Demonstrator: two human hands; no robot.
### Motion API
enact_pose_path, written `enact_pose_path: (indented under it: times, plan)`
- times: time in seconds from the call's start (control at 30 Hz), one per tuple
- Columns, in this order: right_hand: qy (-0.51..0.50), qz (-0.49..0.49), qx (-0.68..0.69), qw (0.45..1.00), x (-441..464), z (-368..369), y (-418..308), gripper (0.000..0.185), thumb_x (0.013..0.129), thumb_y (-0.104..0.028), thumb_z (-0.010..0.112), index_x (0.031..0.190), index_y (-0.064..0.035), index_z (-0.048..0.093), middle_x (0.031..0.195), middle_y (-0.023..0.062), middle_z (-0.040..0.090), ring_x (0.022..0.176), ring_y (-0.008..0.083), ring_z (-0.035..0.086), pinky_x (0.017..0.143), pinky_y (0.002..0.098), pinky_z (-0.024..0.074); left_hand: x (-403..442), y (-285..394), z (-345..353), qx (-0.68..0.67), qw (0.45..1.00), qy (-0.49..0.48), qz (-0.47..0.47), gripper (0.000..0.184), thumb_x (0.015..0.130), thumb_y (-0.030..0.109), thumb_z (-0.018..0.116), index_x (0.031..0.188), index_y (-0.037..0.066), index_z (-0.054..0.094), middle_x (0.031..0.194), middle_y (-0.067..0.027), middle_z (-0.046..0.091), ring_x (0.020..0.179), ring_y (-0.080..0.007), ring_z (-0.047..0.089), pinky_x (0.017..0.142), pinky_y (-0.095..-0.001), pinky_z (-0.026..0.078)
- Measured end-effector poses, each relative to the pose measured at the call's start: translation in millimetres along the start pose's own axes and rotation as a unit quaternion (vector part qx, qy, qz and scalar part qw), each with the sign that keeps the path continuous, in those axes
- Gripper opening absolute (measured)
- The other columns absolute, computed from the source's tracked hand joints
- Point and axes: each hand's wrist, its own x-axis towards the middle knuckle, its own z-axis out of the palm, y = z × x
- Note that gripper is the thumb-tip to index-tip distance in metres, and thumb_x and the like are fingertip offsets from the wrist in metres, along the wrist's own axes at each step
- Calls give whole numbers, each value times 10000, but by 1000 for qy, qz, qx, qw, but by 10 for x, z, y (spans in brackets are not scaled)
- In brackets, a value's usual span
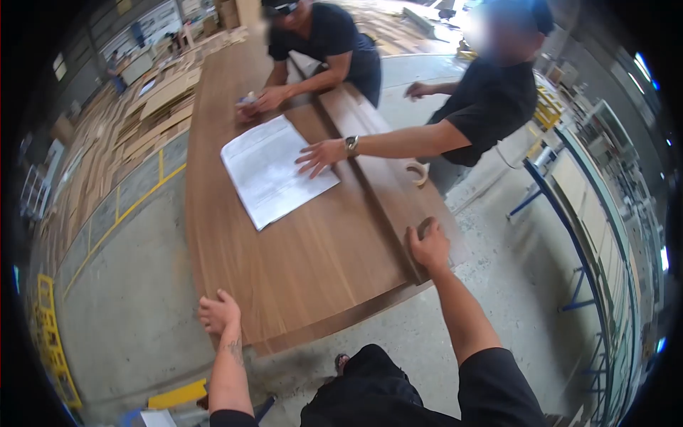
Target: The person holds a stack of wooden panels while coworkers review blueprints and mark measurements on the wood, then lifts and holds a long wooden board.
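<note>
Brown wood-grain panels (306,277) lie stacked in front of me, with a long narrow board (388,213) along their right side. At the near left corner, my left hand (220,313) has its fingers curled over the panel edge. My right hand (430,248) rests on the near end of the narrow board. Its fingers are bent around something small and dark that I cannot make out. White paper sheets (277,171) with faint print lie on the top panel. Farther up the narrow board sits a roll of tape (417,173).
A co-worker's hand (321,156) with a wristwatch touches the sheets from the right. Another person leans on the far end, holding a small object in their hands (267,99). A metal roller stand (569,206) is at right; wood boards (153,114) cover the floor at far left.
</note>
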Motion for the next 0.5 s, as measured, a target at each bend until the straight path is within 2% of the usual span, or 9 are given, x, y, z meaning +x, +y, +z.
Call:
enact_pose_path:
  times: [0.1, 0.3, 0.37, 0.4, 0.47, 0.5]
  plan:
    - [19, -7, -8, 1000, -8, -29, -27, 710, 885, -558, 591, 1328, -11, 495, 1225, 226, 620, 1143, 403, 595, 961, 529, 455, -16, 4, -23, 3, 1000, 13, -12, 616, 939, 515, 534, 1367, 96, 391, 1382, -207, 452, 1282, -404, 430, 1017, -592, 332]
    - [45, -1, -32, 998, -1, -10, -46, 770, 869, -600, 605, 1372, -34, 469, 1294, 227, 580, 1241, 396, 527, 995, 530, 433, 1, -1, 12, 6, 999, 51, 14, 600, 930, 508, 544, 1341, 91, 410, 1322, -213, 478, 1234, -401, 456, 998, -589, 341]
    - [27, -48, -43, 998, -1, -31, -51, 895, 806, -660, 656, 1410, -38, 434, 1357, 223, 536, 1288, 394, 489, 1036, 521, 409, -23, 18, -51, -3, 1000, 20, 10, 600, 933, 505, 543, 1339, 84, 409, 1320, -219, 472, 1238, -395, 449, 994, -585, 339]
    - [33, -50, -42, 997, -11, -55, -52, 895, 806, -660, 656, 1410, -38, 434, 1357, 223, 536, 1288, 394, 489, 1036, 521, 409, -31, 27, -37, -10, 1000, 22, 11, 600, 933, 505, 543, 1339, 84, 409, 1320, -219, 472, 1238, -395, 449, 994, -585, 339]
    - [8, -106, -35, 994, -35, -104, -58, 1036, 723, -715, 708, 1452, -46, 400, 1450, 220, 461, 1340, 399, 443, 1088, 520, 377, -22, 19, -2, -6, 1000, 18, 14, 607, 931, 509, 545, 1342, 83, 410, 1326, -221, 463, 1233, -394, 452, 998, -583, 332]
    - [-6, -97, -25, 995, -4, -82, -35, 1097, 677, -734, 732, 1464, -54, 383, 1477, 204, 436, 1344, 397, 442, 1093, 527, 374, -28, 26, 7, -13, 1000, 23, 16, 607, 931, 509, 545, 1342, 83, 410, 1326, -221, 463, 1233, -394, 452, 998, -583, 332]
